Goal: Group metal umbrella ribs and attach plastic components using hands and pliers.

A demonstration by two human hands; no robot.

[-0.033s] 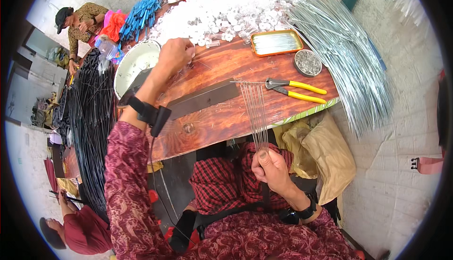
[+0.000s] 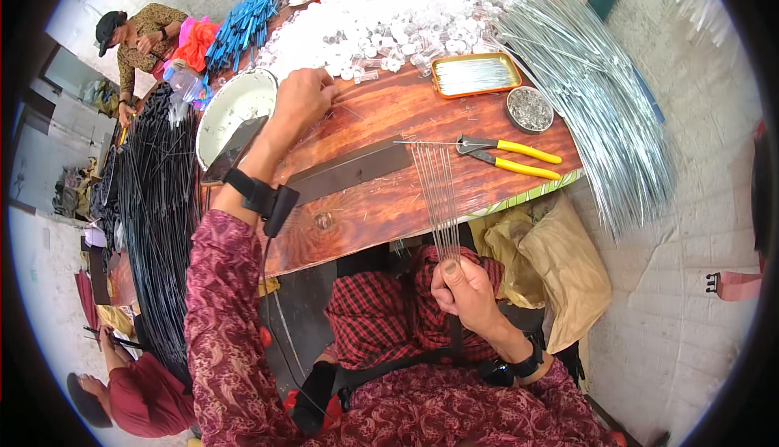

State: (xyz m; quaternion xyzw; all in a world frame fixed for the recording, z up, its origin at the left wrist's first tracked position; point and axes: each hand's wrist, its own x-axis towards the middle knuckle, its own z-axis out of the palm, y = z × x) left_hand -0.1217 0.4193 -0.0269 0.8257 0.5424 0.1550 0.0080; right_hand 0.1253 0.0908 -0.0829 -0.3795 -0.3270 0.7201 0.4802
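Note:
My right hand (image 2: 469, 291) is closed in a fist, thumb on top, around the lower ends of several thin metal wires (image 2: 436, 191). They fan slightly upward, their upper ends reaching over the table edge beside a dark rectangular bar (image 2: 349, 173). Over the table, next to the white basin (image 2: 209, 122), my left hand (image 2: 303, 103) has its fingers bent down and together. Whatever is in those fingertips is too small or hidden to make out. Cutting pliers (image 2: 511, 155) with yellow handles lie right of the wire tips.
A heap of clear plastic pieces (image 2: 381, 25) covers the table's far side. Nearby are a tray of pins (image 2: 475, 75), a round tin (image 2: 529, 109), silvery rods (image 2: 600, 106) at right and black rods (image 2: 158, 220) at left. Two people are at left.
My left hand and forearm have shifted slightly downward and to the right. The right hand with the wires stays nearly still.

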